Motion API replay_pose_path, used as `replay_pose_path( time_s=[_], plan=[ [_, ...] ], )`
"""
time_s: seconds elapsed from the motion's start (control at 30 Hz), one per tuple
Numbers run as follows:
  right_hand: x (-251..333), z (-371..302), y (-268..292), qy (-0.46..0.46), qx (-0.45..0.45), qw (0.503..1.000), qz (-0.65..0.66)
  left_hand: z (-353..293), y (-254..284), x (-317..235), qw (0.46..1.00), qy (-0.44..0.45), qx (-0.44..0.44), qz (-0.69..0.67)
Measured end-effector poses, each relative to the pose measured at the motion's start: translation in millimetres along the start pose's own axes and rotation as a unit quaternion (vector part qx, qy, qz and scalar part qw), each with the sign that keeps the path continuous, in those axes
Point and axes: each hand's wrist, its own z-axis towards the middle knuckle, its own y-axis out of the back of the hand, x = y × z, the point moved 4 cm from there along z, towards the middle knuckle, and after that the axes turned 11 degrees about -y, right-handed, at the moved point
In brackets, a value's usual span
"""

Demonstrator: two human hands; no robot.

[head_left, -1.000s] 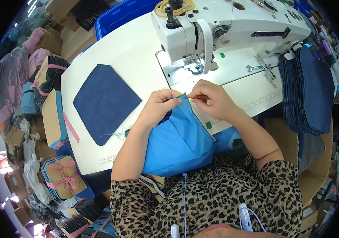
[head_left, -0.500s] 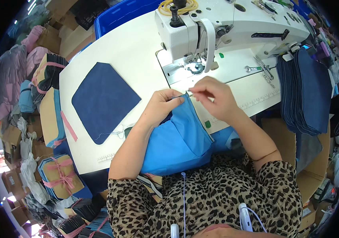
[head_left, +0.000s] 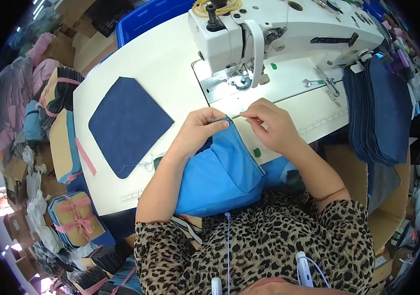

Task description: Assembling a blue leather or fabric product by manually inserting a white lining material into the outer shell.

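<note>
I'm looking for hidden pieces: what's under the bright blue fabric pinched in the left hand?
Past the lower edge of the bright blue fabric, part of a striped item and the leopard-print top show. Anything directly beneath, including part of the white table, is hidden.

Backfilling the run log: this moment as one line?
left hand: pinching blue cloth | right hand: beside cloth tip, grip unclear | navy panel: flat on table, left of cloth | machine: beyond hands
</note>
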Motion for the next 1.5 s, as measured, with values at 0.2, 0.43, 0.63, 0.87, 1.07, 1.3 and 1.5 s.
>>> replay_pose_path(
  time_s=[0.2,0.43,0.63,0.87,1.07,1.3,1.5],
  plan=[
    [6,0,-1,0.032,0.013,0.999,-0.017,0,0,-2,1.0,0.012,-0.012,0.003],
    [4,1,-1,0.03,0.016,0.999,-0.041,1,0,-1,1.0,0.008,-0.015,0.017],
    [7,3,1,0.053,0.015,0.996,-0.065,0,0,-1,0.999,0.009,-0.019,0.029],
    [6,4,2,0.051,0.019,0.997,-0.058,0,-2,-1,0.999,-0.003,-0.013,0.032],
    [7,4,0,0.054,0.025,0.995,-0.084,-2,-1,-1,0.999,-0.008,-0.025,0.042],
    [10,4,0,0.079,0.03,0.991,-0.108,-1,-1,1,0.997,-0.015,-0.032,0.068],
    [11,5,2,0.09,0.032,0.987,-0.132,-2,-2,-2,0.994,-0.009,-0.033,0.106]
  ],
)
